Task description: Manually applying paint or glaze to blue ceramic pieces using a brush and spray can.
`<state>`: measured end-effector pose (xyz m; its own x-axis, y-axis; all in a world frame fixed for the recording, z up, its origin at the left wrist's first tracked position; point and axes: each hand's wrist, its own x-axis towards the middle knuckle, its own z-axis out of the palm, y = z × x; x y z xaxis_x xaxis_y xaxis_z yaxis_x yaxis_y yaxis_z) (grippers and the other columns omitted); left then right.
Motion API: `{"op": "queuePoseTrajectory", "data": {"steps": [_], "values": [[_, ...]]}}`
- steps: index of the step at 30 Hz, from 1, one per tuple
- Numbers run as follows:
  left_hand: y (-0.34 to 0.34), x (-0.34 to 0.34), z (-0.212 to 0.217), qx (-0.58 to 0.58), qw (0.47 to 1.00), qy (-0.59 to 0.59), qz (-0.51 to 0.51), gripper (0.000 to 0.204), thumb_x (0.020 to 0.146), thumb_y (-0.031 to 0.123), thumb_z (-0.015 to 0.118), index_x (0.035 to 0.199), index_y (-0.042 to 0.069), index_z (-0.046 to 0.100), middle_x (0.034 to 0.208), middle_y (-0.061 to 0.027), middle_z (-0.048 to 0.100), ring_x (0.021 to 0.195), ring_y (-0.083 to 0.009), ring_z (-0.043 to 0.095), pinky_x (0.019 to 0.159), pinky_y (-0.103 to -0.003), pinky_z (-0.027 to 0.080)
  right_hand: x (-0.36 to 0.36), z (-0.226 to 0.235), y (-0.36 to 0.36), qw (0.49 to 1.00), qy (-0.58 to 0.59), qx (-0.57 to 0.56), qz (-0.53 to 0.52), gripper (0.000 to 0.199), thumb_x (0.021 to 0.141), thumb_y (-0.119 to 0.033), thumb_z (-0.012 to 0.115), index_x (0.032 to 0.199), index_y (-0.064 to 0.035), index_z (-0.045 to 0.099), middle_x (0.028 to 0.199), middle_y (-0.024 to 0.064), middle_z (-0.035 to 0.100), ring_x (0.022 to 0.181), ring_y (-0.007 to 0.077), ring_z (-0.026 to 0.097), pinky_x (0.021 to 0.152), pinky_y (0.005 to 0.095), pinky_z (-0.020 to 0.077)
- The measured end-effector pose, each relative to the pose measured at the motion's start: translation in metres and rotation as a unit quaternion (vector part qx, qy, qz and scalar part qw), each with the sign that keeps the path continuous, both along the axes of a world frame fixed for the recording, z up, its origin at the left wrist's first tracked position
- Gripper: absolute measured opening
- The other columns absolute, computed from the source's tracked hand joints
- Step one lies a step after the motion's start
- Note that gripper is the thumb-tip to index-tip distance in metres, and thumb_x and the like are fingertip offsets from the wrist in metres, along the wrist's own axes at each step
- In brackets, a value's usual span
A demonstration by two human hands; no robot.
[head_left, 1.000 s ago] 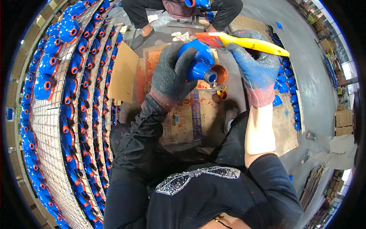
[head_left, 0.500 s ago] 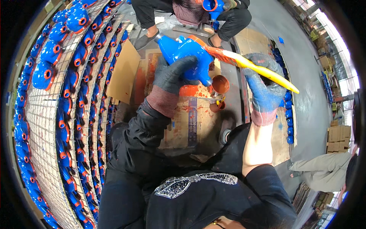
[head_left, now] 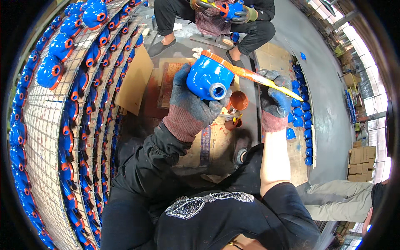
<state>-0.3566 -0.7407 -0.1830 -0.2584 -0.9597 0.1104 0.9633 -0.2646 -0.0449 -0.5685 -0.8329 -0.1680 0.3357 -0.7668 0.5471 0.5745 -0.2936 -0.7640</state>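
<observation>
Left hand (head_left: 192, 104) raised, grip closed (gloved), right hand (head_left: 273, 100) fisted alongside

Dark work clothes, paint-stained gloves

Left hand (head_left: 189, 102) wears a grey knit glove with reddish cuff and black long sleeve; right hand (head_left: 273, 102) a blue-smeared glove, short sleeve; beaded trim on chest.
</observation>
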Motion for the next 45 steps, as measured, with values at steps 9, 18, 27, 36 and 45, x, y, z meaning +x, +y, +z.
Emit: {"op": "queuePoseTrajectory", "data": {"steps": [9, 18, 27, 36, 45], "values": [[0.002, -0.011, 0.0, -0.006, 0.989, -0.133, 0.06, 0.067, 0.084, 0.048, 0.06, 0.131, 0.005, 0.039, 0.12, -0.0203, 0.053, 0.099, -0.0321, 0.059, 0.076, -0.04, 0.055, -0.01, -0.031, -0.024, 0.988, -0.051, 0.146, -0.008, 0.025, 0.072, 0.004, 0.055, 0.097, 0.0006, 0.056, 0.106, 0.0168, 0.058, 0.109, 0.0343, 0.054, 0.102, 0.0444, 0.0404], [0.004, -0.019, -0.011, -0.283, 0.256, -0.812, 0.441, 0.078, 0.061, 0.015, 0.081, 0.129, 0.007, 0.041, 0.124, -0.0197, 0.046, 0.113, -0.0371, 0.051, 0.095, -0.044, 0.045, -0.009, 0.027, 0.001, 0.948, 0.24, 0.049, -0.205, 0.029, 0.079, -0.002, 0.066, 0.106, 0.0033, 0.059, 0.093, 0.0109, 0.065, 0.084, 0.0169, 0.063, 0.077, 0.0269, 0.0512], [-0.002, -0.021, -0.017, -0.349, 0.205, -0.817, 0.411, 0.067, 0.056, 0.006, 0.072, 0.119, 0.009, 0.051, 0.117, -0.0198, 0.047, 0.106, -0.0407, 0.051, 0.088, -0.047, 0.047, -0.01, 0.046, 0.032, 0.92, 0.323, 0.0, -0.222, 0.03, 0.077, -0.001, 0.07, 0.106, 0.0003, 0.062, 0.097, 0.0089, 0.065, 0.088, 0.0141, 0.062, 0.077, 0.0244, 0.0497], [-0.006, -0.016, -0.013, -0.276, 0.244, -0.817, 0.444, 0.068, 0.057, 0.008, 0.075, 0.119, 0.008, 0.047, 0.116, -0.0201, 0.047, 0.105, -0.0416, 0.05, 0.09, -0.048, 0.045, -0.002, 0.053, 0.048, 0.882, 0.329, -0.152, -0.301, 0.017, 0.075, -0.01, 0.072, 0.09, -0.0028, 0.068, 0.076, 0.0053, 0.067, 0.067, 0.0081, 0.06, 0.059, 0.0228, 0.0467], [-0.006, -0.005, -0.004, -0.02, 0.745, -0.619, 0.247, 0.061, 0.071, 0.01, 0.074, 0.124, 0.002, 0.043, 0.112, -0.0126, 0.057, 0.1, -0.0256, 0.06, 0.085, -0.039, 0.053, 0.012, 0.05, 0.061, 0.861, 0.313, -0.222, -0.333, 0.019, 0.069, -0.002, 0.071, 0.087, -0.0043, 0.068, 0.085, 0.0088, 0.067, 0.071, 0.0196, 0.061, 0.067, 0.0308, 0.0485]]}}
